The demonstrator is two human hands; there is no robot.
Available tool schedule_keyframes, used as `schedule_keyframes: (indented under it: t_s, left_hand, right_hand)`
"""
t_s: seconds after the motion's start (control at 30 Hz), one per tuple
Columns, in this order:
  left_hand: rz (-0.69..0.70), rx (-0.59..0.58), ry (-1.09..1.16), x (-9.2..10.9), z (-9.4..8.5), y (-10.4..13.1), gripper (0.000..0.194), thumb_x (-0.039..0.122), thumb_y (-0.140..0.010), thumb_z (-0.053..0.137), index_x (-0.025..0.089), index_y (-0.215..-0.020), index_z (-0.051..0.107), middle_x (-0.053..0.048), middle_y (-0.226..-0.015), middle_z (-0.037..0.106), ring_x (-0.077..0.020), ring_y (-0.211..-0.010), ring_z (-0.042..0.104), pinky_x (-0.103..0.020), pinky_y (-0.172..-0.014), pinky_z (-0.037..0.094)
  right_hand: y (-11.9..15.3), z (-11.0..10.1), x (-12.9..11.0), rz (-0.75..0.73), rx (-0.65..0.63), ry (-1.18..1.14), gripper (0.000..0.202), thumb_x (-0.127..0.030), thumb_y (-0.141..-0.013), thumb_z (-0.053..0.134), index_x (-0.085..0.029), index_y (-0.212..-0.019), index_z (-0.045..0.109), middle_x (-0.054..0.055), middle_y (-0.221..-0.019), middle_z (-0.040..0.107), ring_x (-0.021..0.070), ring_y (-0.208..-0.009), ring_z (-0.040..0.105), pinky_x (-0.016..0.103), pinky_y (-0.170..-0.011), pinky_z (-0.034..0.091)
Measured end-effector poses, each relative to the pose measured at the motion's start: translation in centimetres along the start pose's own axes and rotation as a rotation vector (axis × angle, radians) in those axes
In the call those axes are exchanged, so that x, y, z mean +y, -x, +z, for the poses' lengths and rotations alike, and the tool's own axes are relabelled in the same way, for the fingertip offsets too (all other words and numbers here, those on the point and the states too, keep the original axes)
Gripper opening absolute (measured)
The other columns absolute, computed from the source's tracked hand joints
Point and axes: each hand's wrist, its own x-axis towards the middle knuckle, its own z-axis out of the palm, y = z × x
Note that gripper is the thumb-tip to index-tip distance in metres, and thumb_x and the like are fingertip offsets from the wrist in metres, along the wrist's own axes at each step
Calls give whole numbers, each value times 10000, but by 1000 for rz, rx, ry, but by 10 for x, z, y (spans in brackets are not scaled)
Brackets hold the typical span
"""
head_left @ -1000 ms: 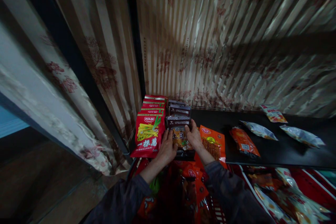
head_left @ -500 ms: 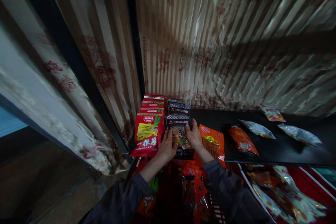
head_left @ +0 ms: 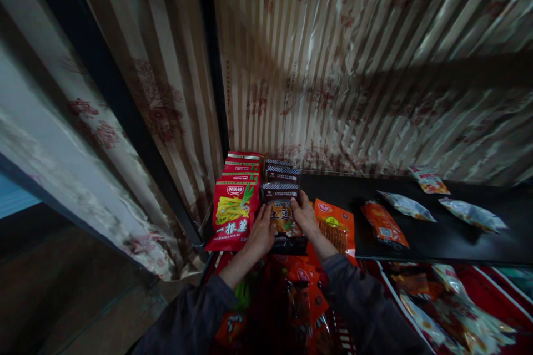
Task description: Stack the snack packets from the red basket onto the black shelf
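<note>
Both hands rest on the front dark brown packet (head_left: 283, 216), which lies over others like it on the black shelf. My left hand (head_left: 261, 234) lies along its left edge, fingers stretched forward. On its right side is my right hand (head_left: 306, 216), with the fingers extended and the thumb side over the packet's face. Overlapping red packets with yellow and green pictures (head_left: 233, 213) stand just left of the brown ones. Close to the right hand, an orange packet (head_left: 336, 227) lies partly behind the right wrist.
On the black shelf (head_left: 433, 244) to the right lie an orange packet (head_left: 385, 224) and several white ones. Below are red baskets with more packets (head_left: 453, 310). A dark post (head_left: 214, 50) and striped curtains (head_left: 300, 66) stand behind.
My left hand has shifted slightly left along the brown packet, and the right hand a little left too. The packets stay almost the same, with a slight shift of the view.
</note>
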Motion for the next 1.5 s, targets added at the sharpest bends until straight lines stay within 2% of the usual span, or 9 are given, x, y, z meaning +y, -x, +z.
schedule_keyframes:
  t_s: [0.3, 0.43, 0.7, 0.9, 1.03, 1.2, 1.3, 1.4, 1.5]
  left_hand:
    - [34, 21, 8, -12, 8, -3, 630, 185, -859, 433, 114, -1467, 286, -177, -1555, 311, -247, -1460, 231, -466, -1185, 242]
    - [33, 15, 13, -13, 10, -3, 680, 190, -835, 457, 104, -1479, 254, -178, -1554, 312, -244, -1464, 222, -442, -1186, 246]
    - [-4, 0, -12, -5, 6, 0, 663, 200, -851, 443, 78, -1476, 262, -196, -1575, 250, -242, -1471, 192, -430, -1191, 225]
    - [-2, 4, -3, -6, 6, 0, 633, 160, -864, 401, 71, -1477, 272, -196, -1577, 244, -237, -1469, 188, -425, -1188, 237]
    - [39, 10, 12, -7, 6, 0, 627, 138, -871, 380, 114, -1487, 270, -160, -1564, 296, -216, -1469, 174, -451, -1191, 231]
    - [39, 11, 9, -8, 4, -4, 617, 154, -887, 378, 72, -1489, 270, -198, -1578, 202, -245, -1458, 208, -450, -1174, 271]
    - [20, -17, -9, -9, 2, -7, 614, 159, -894, 373, 55, -1489, 261, -211, -1575, 197, -246, -1457, 200, -441, -1172, 271]
    - [15, -28, -32, -9, 2, -10, 611, 150, -895, 365, 34, -1485, 256, -226, -1575, 192, -245, -1460, 191, -431, -1174, 266]
    - [36, 6, -73, -8, 6, -8, 624, 131, -878, 382, 59, -1485, 258, -219, -1585, 175, -270, -1468, 149, -471, -1175, 250]
  right_hand:
    - [-9, 2, 6, 34, -23, -44, 645, -516, -888, 447, -159, -1424, 414, 157, -1367, 572, 258, -1310, 501, 430, -1090, 383]
    - [-11, 4, 9, 34, -39, -57, 642, -534, -893, 436, -181, -1428, 412, 145, -1380, 564, 253, -1303, 510, 434, -1086, 389]
    - [-6, 0, 1, 37, -28, 15, 681, -507, -887, 433, -130, -1452, 374, 161, -1430, 509, 256, -1344, 463, 415, -1124, 344]
    - [1, -1, 2, 24, -16, 73, 668, -447, -889, 429, -128, -1469, 343, 167, -1419, 517, 259, -1336, 472, 416, -1107, 368]
    - [4, 2, 2, 14, 24, 30, 660, -403, -881, 435, -135, -1475, 328, 157, -1419, 520, 261, -1331, 474, 430, -1104, 367]
    - [8, 8, 4, -3, 53, 18, 691, -428, -881, 443, -156, -1494, 276, 133, -1437, 505, 248, -1327, 475, 416, -1124, 340]
    - [10, 13, 5, -8, 76, 19, 707, -431, -876, 446, -148, -1496, 256, 141, -1426, 510, 256, -1318, 479, 428, -1114, 349]
    - [10, 18, 6, -26, 106, 14, 702, -397, -870, 446, -127, -1489, 254, 157, -1428, 500, 257, -1325, 467, 436, -1113, 345]
    - [9, 20, 6, -48, 124, 22, 671, -350, -863, 442, -117, -1472, 284, 163, -1445, 477, 250, -1339, 447, 436, -1124, 328]
